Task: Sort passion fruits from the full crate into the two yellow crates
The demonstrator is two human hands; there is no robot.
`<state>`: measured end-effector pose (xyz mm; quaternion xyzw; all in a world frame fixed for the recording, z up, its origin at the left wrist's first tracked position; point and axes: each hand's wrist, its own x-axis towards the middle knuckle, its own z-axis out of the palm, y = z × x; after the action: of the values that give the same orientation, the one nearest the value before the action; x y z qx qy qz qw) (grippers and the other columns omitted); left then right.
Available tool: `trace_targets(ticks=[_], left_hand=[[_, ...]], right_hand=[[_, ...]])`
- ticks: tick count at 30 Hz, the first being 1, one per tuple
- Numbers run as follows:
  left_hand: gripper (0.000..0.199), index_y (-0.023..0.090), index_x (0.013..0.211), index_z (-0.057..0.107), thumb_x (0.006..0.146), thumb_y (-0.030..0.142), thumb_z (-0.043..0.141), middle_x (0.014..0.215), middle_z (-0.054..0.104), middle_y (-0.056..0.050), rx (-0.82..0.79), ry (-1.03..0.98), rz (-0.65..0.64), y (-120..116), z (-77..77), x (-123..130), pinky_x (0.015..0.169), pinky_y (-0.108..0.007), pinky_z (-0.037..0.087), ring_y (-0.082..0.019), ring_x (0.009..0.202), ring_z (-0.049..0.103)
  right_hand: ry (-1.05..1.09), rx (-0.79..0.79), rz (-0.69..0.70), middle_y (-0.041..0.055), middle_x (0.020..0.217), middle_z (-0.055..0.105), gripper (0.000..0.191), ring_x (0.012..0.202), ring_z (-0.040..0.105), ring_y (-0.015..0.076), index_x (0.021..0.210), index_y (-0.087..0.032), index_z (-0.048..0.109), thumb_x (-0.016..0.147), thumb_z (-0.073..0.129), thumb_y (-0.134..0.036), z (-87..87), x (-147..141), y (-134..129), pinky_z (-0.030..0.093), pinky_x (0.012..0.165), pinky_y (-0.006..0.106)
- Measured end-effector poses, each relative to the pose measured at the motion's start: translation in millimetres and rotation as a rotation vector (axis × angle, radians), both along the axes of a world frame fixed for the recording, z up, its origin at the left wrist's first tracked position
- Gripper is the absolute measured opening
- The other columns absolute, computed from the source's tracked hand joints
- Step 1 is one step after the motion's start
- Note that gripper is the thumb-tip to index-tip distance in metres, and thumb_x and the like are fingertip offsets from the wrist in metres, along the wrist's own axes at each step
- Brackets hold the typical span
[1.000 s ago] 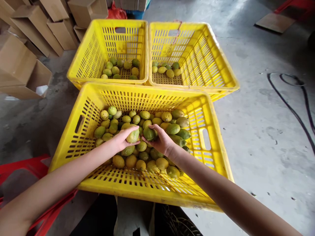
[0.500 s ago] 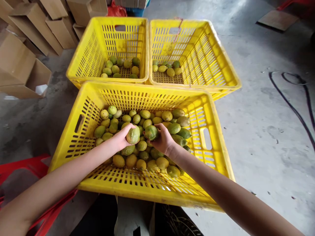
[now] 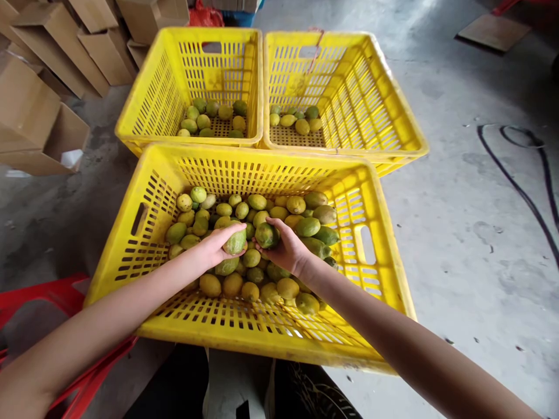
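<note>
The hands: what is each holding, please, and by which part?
Left hand: paler green fruit, by its left side; right hand: darker fruit, by its right.

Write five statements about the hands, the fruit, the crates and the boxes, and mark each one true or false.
1. The left hand holds a yellowish-green fruit. True.
2. The right hand holds nothing. False: it holds a dark green fruit.
3. The far left crate and the far right crate both have fruit in them. True.
4. The near crate is blue. False: it is yellow, like the two behind it.
5. The open cardboard boxes stand to the right of the crates. False: they are at the upper left of the view.
</note>
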<state>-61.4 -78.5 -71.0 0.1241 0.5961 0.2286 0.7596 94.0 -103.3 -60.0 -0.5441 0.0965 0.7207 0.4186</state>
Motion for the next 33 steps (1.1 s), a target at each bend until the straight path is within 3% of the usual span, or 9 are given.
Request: trace_targets(ticks=[7, 15, 21, 33], left_hand=[[0.018, 0.017, 0.078, 0.056, 0.089, 0.02, 0.07, 0.07, 0.058, 0.0, -0.032, 0.015, 0.022, 0.2, 9.2, 1.4, 0.072, -0.029, 0.058, -0.012, 0.063, 0.058], [0.011, 0.017, 0.089, 0.058, 0.093, 0.024, 0.066, 0.077, 0.064, -0.002, -0.106, 0.053, 0.067, 1.7, 10.2, 2.8, 0.071, -0.031, 0.061, -0.015, 0.068, 0.063], [0.014, 0.017, 0.089, 0.058, 0.094, 0.028, 0.066, 0.077, 0.064, -0.004, -0.124, 0.039, 0.078, 3.0, 11.5, 1.4, 0.063, -0.033, 0.061, -0.018, 0.067, 0.064], [0.014, 0.016, 0.086, 0.058, 0.093, 0.025, 0.065, 0.073, 0.062, -0.003, -0.109, 0.056, 0.039, 2.3, 13.1, 2.2, 0.069, -0.032, 0.061, -0.016, 0.066, 0.063]], right_hand=[[-0.048, -0.03, 0.045, 0.0022, 0.075, 0.064, 0.012, 0.064, 0.06, 0.0144, 0.09, -0.019, 0.058, 0.095, 0.058, -0.029, -2.7, 2.1, -1.5, 0.051, 0.053, 0.023], [-0.108, -0.006, 0.112, -0.0012, 0.066, 0.056, 0.02, 0.055, 0.05, 0.013, 0.086, -0.021, 0.053, 0.094, 0.056, -0.039, -10.0, 5.3, -2.3, 0.034, 0.044, 0.021], [-0.082, -0.03, 0.134, 0.0006, 0.07, 0.059, 0.022, 0.058, 0.051, 0.0139, 0.085, -0.02, 0.054, 0.094, 0.055, -0.04, -6.6, 4.4, -2.1, 0.036, 0.046, 0.023], [-0.102, -0.054, 0.097, 0.0, 0.069, 0.058, 0.019, 0.062, 0.055, 0.0147, 0.086, -0.021, 0.054, 0.096, 0.054, -0.036, -3.4, 3.7, -1.6, 0.039, 0.046, 0.022]])
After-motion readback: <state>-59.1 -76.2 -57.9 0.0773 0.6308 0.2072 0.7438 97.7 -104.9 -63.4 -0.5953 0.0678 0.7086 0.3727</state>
